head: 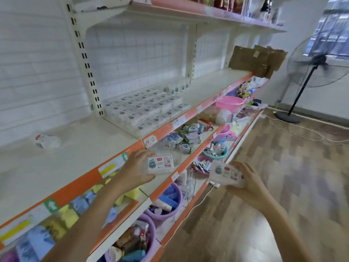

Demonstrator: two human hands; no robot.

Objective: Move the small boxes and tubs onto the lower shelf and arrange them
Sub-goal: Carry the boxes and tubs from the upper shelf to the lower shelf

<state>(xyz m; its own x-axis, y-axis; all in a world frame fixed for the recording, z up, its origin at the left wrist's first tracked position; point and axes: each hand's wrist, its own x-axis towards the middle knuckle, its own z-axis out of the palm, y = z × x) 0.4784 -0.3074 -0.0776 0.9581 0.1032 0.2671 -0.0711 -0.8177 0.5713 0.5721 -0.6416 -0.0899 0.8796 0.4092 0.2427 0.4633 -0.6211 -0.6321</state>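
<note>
A long white metal shelf with an orange front edge [79, 148] runs above and left of both hands. On it, beyond the left hand [135, 168], lies a block of small clear plastic boxes in rows [145, 108]. The left hand grips 1 small clear box with a white label [160, 165]; the right hand [247, 183] grips a second clear labelled box [225, 173], in front of the lower shelves.

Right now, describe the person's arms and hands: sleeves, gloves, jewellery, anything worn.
Both forearms are bare as far as the frame shows; no sleeve edge appears. The left hand and right hand wear no gloves. No ring, watch or bracelet is visible.
</note>
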